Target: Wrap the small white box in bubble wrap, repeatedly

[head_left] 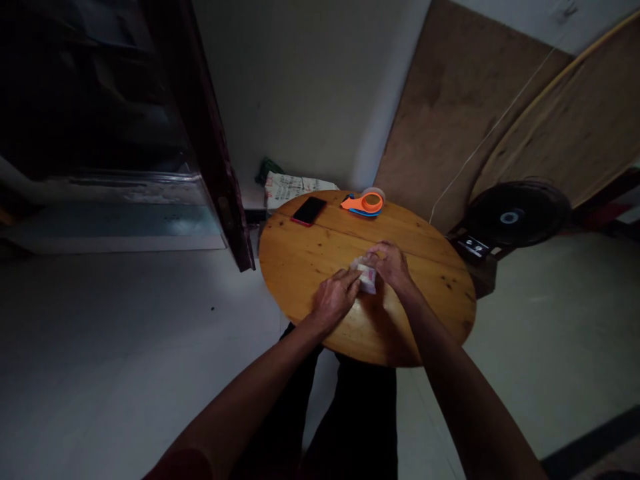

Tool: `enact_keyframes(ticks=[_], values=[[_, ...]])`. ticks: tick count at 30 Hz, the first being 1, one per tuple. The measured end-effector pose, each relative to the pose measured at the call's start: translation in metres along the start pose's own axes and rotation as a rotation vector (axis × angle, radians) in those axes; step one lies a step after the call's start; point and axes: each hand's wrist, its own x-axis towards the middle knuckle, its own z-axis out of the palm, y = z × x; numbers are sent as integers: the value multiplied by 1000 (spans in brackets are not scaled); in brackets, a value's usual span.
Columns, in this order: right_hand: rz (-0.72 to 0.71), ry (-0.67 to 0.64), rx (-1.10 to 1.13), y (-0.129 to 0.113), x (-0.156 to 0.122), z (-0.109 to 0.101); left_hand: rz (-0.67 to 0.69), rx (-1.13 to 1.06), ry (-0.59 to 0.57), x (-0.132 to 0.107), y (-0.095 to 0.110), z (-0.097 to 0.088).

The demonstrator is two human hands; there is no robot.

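Both forearms reach over a round wooden table (300, 267), the left hand (334, 299) and right hand (393, 265) pinching a small pale packet (367, 277) between fingertips. Beyond lie a red phone (309, 211) and an orange tape dispenser (365, 203), well apart.

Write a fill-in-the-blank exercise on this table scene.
The left hand and right hand both grip a small pale packet at the round ____ table.
The dark red-edged phone lies ____ of the orange-and-blue plastic tape dispenser.
The round black fan stands on the ____.
Missing words: wooden; left; floor.
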Motion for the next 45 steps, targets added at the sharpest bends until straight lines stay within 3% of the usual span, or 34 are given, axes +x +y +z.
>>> enact_keyframes(ticks=[5, 12, 26, 36, 45], values=[[1, -49, 31, -11, -6, -15, -14, 1, -6, 1, 1, -1], [-25, -100, -52, -35, -37, -33, -23, -4, -16, 2, 2, -1], [-79, -80, -97, -40, -61, -29, -16, -13, -5, 1, 2, -1], [-173, 6, -315, -53, -94, -26, 73, -39, -8, -1, 0, 1], [-177, 98, -197, -42, -101, -19, 94, -26, -16, 0, 0, 0]])
